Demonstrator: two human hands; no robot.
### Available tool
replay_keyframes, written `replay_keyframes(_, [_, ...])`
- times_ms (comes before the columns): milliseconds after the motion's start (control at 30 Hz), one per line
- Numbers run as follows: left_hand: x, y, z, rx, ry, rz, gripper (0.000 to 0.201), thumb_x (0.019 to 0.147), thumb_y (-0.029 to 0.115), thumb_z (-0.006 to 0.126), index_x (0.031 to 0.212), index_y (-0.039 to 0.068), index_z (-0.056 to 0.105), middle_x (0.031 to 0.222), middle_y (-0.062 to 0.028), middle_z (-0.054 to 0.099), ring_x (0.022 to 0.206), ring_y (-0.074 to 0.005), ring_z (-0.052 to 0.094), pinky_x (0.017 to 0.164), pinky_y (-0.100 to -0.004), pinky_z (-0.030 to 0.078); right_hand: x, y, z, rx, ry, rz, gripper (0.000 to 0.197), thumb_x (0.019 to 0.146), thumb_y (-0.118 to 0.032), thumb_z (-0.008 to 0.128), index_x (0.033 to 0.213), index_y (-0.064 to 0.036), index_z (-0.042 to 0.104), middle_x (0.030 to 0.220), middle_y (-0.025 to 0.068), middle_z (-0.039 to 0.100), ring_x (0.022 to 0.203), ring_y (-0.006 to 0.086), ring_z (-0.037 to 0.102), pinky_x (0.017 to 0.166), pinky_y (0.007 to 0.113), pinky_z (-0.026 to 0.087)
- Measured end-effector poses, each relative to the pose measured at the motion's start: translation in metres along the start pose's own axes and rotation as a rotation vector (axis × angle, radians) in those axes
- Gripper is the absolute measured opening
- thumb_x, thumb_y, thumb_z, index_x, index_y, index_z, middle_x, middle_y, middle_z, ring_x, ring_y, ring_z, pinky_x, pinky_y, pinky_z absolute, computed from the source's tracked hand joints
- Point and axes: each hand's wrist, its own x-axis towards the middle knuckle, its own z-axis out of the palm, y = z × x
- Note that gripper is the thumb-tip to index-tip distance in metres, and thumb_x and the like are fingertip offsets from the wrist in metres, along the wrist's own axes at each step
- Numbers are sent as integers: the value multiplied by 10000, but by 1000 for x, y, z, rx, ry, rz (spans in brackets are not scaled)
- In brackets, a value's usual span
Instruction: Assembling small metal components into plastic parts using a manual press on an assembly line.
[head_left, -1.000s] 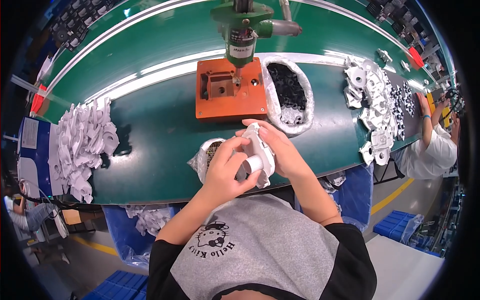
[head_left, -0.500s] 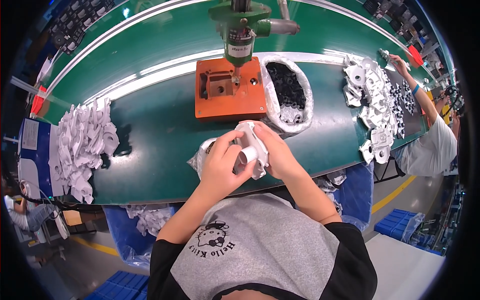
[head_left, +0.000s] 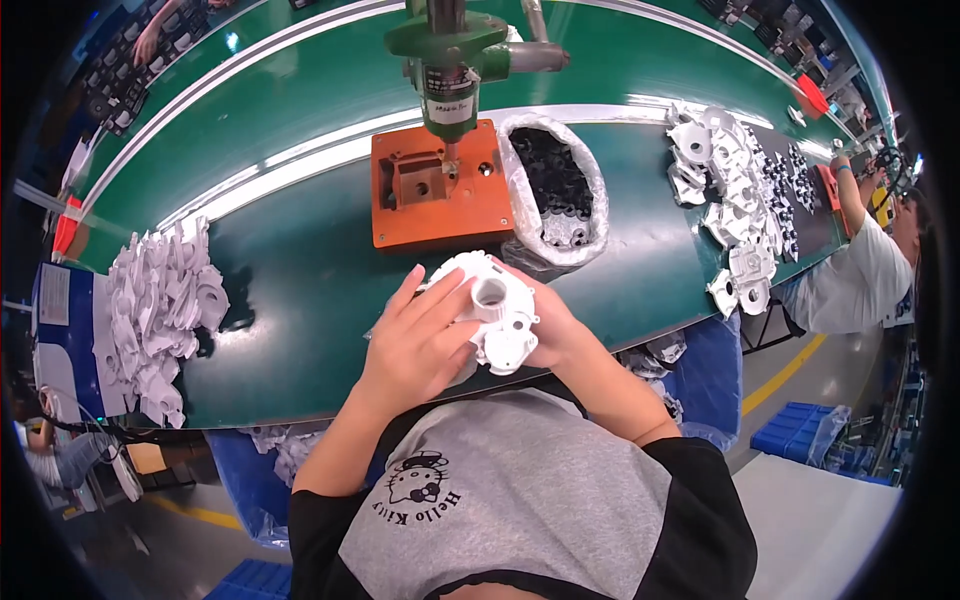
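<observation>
Both my hands hold a white plastic housing (head_left: 508, 345) above the near edge of the green table. The housing has a round raised collar, which faces up, and small lugs along its rim. My left hand (head_left: 415, 345) lies over its left side, fingers across the top and partly spread. On the right side, my right hand (head_left: 550, 325) grips the edge, with most of its fingers hidden beneath. Just beyond the hands stands an orange fixture block (head_left: 445, 222) with a recessed pocket, and a green press (head_left: 450, 105) points its tip down at it.
A clear plastic bag (head_left: 598, 215) of small black parts stands right of the block. White housings are heaped at left (head_left: 160, 310) and right (head_left: 735, 190). Blue lined bins (head_left: 715, 375) sit below the table edge. A co-worker's arm (head_left: 848, 195) is at far right.
The housing has turned from edge-on to collar up. My left hand has shifted from pinching around the collar to lying across the left side. The co-worker's hand has moved away from the parts.
</observation>
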Motion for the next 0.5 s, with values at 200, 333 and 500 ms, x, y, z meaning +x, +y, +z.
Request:
replay_keyframes(200, [26,-30,-16,53,229,69,338,650,2,720,966,5,601,1005,-171,651,898,-332,662,742,-389,551,-16,-41,1,-1009,305,-287,285,914,-163,524,1145,-1,562,983,134,675,849,260,662,697,327,519])
replay_keyframes(333, [46,-59,-16,325,117,-15,182,713,58,678,851,43,560,919,-110,611,800,-280,631,663,-351,516,-33,-89,-22,-2240,853,-788,175,788,-39,613,961,-17,625,814,135,604,805,285,590,726,379,478])
replay_keyframes(500, [58,-87,6,430,95,-29,169,725,78,666,856,65,559,952,-108,625,882,-283,646,710,-363,531,-43,-104,-44,-2385,893,-440,117,747,-93,615,853,-44,609,858,148,618,876,348,570,769,434,476])
